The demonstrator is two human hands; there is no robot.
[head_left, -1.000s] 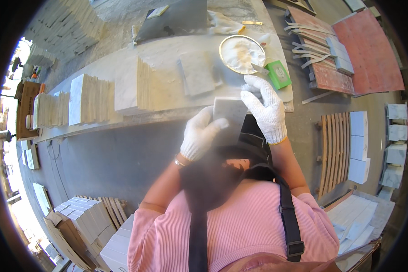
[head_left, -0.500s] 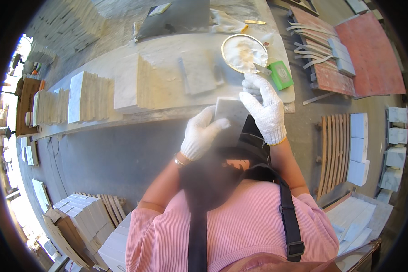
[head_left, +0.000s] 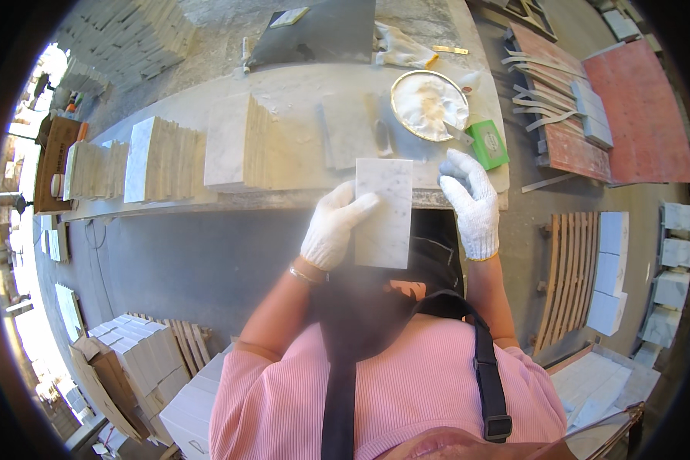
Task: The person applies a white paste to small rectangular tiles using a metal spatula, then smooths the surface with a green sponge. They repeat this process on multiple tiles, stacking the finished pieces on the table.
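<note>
My left hand [head_left: 331, 230], in a white knit glove, grips a rectangular white marble tile [head_left: 383, 213] by its left edge, thumb across its face. The grey-veined face is turned up in front of my dark apron. To the right of the tile, my gloved right hand [head_left: 474, 207] is raised with its fingers curled in. Something small and greyish shows at its fingertips, too unclear to name. Just beyond that hand, a scraper [head_left: 458, 132] rests in a round bowl of white paste [head_left: 428, 107], apart from the fingers. A green box [head_left: 488, 144] stands beside the bowl.
Upright tile stacks [head_left: 234, 142] line the dusty workbench [head_left: 299, 195] to the left. A cloth glove [head_left: 402, 47] and a dark sheet [head_left: 314, 34] lie at the back. On the right are a red platform [head_left: 644, 115] with straps and a wooden pallet [head_left: 571, 280].
My left hand has tilted the tile so its broad face now shows. My right hand has drawn back slightly from the bowl. The view has shifted a little; the scraper stays in the bowl.
</note>
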